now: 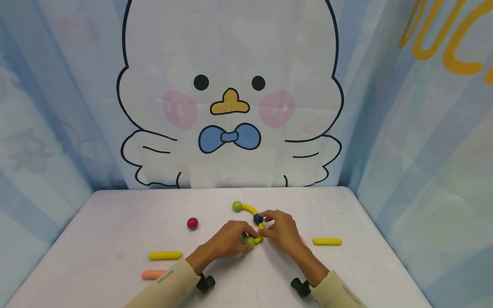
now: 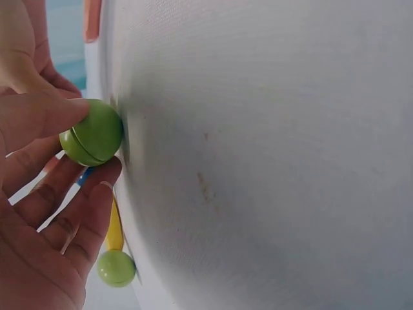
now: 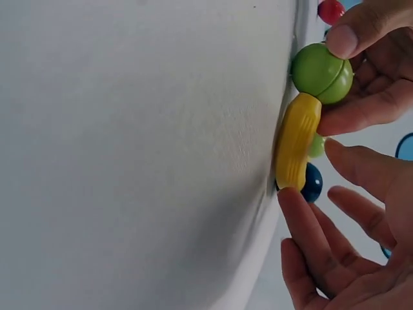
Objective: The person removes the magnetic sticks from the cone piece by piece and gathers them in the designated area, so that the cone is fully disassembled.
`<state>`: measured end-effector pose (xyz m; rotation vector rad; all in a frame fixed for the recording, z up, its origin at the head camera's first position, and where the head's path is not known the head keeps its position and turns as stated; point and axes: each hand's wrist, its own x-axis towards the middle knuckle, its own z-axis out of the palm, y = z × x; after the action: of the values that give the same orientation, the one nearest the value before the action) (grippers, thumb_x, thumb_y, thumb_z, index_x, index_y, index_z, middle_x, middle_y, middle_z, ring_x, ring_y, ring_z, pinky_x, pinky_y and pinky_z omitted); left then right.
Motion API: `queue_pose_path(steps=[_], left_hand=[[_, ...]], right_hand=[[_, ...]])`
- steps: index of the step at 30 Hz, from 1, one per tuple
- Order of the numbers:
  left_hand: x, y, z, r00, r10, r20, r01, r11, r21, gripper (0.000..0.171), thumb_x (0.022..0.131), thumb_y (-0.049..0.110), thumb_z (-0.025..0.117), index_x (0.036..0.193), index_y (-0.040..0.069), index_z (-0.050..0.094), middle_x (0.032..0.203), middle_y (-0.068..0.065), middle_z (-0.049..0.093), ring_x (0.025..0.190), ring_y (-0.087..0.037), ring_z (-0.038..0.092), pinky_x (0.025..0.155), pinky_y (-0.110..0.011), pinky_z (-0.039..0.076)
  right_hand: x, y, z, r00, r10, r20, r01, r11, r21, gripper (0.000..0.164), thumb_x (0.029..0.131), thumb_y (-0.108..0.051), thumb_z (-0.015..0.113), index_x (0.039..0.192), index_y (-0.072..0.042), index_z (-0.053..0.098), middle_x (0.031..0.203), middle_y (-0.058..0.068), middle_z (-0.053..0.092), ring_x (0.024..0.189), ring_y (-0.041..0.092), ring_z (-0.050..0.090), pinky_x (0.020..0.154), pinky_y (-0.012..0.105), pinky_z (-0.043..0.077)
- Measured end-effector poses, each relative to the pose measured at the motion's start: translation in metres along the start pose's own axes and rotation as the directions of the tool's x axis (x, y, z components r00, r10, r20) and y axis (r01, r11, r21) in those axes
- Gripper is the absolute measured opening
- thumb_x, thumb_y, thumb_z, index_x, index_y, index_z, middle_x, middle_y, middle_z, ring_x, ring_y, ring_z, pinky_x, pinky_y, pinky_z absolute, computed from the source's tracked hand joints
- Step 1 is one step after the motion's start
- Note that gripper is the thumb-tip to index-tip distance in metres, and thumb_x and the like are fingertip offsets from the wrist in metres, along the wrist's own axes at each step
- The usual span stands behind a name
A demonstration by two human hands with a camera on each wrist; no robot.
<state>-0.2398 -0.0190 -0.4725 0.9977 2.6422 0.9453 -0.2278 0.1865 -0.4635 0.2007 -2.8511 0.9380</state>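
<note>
A bent chain of toy pieces lies on the table: a green ball (image 1: 236, 206), a curved yellow stick (image 1: 250, 208), a blue ball (image 1: 257, 219), another curved yellow stick (image 3: 297, 139) and a nearer green ball (image 2: 97, 132). My left hand (image 1: 233, 237) pinches this nearer green ball between thumb and fingers. My right hand (image 1: 282, 230) is around the blue ball and nearer yellow stick, its fingers spread. In the right wrist view one fingertip touches that stick's end beside the blue ball, while the upper fingertips stand off it.
A red ball (image 1: 192, 223) lies to the left. Left of my left forearm are a yellow stick (image 1: 165, 255) and an orange stick (image 1: 153, 274), partly behind the sleeve. Another yellow stick (image 1: 327, 241) lies right, with an orange piece (image 1: 304, 241) mostly hidden behind my right wrist.
</note>
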Motion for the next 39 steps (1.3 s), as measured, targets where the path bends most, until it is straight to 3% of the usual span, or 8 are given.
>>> queue_pose_path(steps=[8,14,19,22,24,30,39], left_hand=[[-0.002,-0.001,-0.001,1.000,0.008,0.006,-0.008,1.000,-0.016,0.031,0.092,0.010,0.083,0.122,0.014,0.078,0.115,0.005,0.077,0.096,-0.005,0.063,0.091,-0.024,0.056],[-0.003,0.001,-0.003,1.000,0.016,0.021,-0.016,1.000,0.007,0.032,0.092,0.008,0.081,0.123,0.013,0.078,0.116,0.005,0.076,0.099,-0.006,0.062,0.098,-0.031,0.055],[-0.002,-0.007,0.000,0.996,0.084,0.030,-0.086,0.995,0.049,0.031,0.093,0.008,0.078,0.124,0.011,0.079,0.114,0.003,0.076,0.103,-0.011,0.065,0.107,-0.043,0.051],[-0.006,-0.006,-0.002,0.995,0.100,0.027,-0.102,0.993,0.065,0.030,0.093,0.007,0.078,0.123,0.011,0.079,0.112,0.003,0.076,0.104,-0.012,0.065,0.106,-0.043,0.051],[-0.012,0.003,-0.009,0.998,0.060,0.032,-0.061,0.996,0.058,0.029,0.092,0.006,0.078,0.121,0.012,0.080,0.110,0.005,0.075,0.101,-0.010,0.065,0.104,-0.043,0.052],[-0.025,0.006,-0.016,0.999,-0.016,0.037,0.014,0.999,0.041,0.027,0.093,0.012,0.081,0.120,0.017,0.080,0.107,0.011,0.074,0.097,-0.005,0.062,0.096,-0.035,0.054],[-0.048,0.002,-0.037,0.999,-0.033,0.002,0.032,0.999,0.017,0.028,0.092,0.011,0.082,0.120,0.015,0.079,0.110,0.012,0.074,0.099,-0.007,0.064,0.084,-0.026,0.053]], right_hand=[[0.009,-0.007,0.008,0.997,0.073,0.025,-0.071,0.996,-0.061,0.047,0.081,-0.017,0.093,0.125,-0.016,0.077,0.101,0.009,0.072,0.080,0.017,0.059,0.074,0.033,0.049],[0.011,-0.006,0.009,0.998,0.051,0.022,-0.050,0.996,-0.071,0.048,0.081,-0.017,0.093,0.126,-0.017,0.077,0.099,0.008,0.073,0.085,0.020,0.060,0.077,0.037,0.048],[0.011,-0.007,0.009,0.999,0.047,0.025,-0.045,0.996,-0.076,0.048,0.081,-0.016,0.093,0.126,-0.016,0.076,0.098,0.007,0.073,0.087,0.020,0.060,0.079,0.039,0.049],[0.011,-0.007,0.009,0.999,0.044,0.026,-0.042,0.996,-0.079,0.049,0.081,-0.017,0.093,0.126,-0.015,0.076,0.096,0.006,0.072,0.087,0.021,0.060,0.080,0.039,0.049],[0.011,-0.007,0.009,0.999,0.044,0.025,-0.042,0.996,-0.081,0.049,0.081,-0.017,0.093,0.127,-0.015,0.076,0.096,0.006,0.072,0.087,0.021,0.060,0.080,0.040,0.049],[0.010,-0.007,0.010,0.998,0.054,0.018,-0.052,0.995,-0.087,0.049,0.081,-0.017,0.094,0.127,-0.016,0.076,0.096,0.006,0.072,0.087,0.021,0.060,0.081,0.041,0.050],[0.010,-0.009,0.011,0.995,0.090,0.030,-0.087,0.993,-0.081,0.050,0.082,-0.017,0.093,0.129,-0.019,0.075,0.099,0.005,0.072,0.087,0.021,0.059,0.081,0.039,0.051]])
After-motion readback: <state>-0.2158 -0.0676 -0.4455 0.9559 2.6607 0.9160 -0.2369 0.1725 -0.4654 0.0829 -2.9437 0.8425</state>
